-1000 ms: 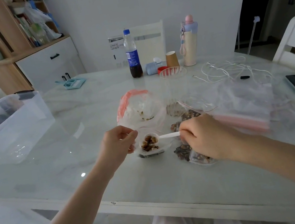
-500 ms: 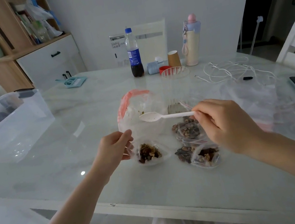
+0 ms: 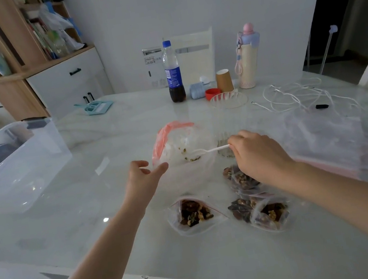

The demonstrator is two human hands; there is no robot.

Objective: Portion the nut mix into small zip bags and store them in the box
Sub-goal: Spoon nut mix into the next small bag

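The right hand [image 3: 258, 153] pinches the handle of a white spoon [image 3: 207, 151], whose bowl is down inside the big bag [image 3: 179, 145] of nut mix, near the few nuts left at its bottom. The left hand [image 3: 145, 183] is released, fingers spread, reaching toward the bag's near edge; whether a fingertip touches the plastic I cannot tell. The spoon's long axis runs nearly level, left to right, bowl pointing left into the bag, handle toward the right hand. The risk, as I judge it: the bag is soft and nearly empty, so unless the left hand steadies the mouth, the spoon may push the plastic along the table [image 3: 93, 216] instead of scooping, or nuts may slide off the shallow bowl on the way out. The open small bag [image 3: 195, 213] lies just in front, unsealed as far as I can see, and could spill if nudged. 3 filled bags [image 3: 255, 200] sit under the right forearm, which could drag them. The box [image 3: 15, 164] stands well apart at the left.
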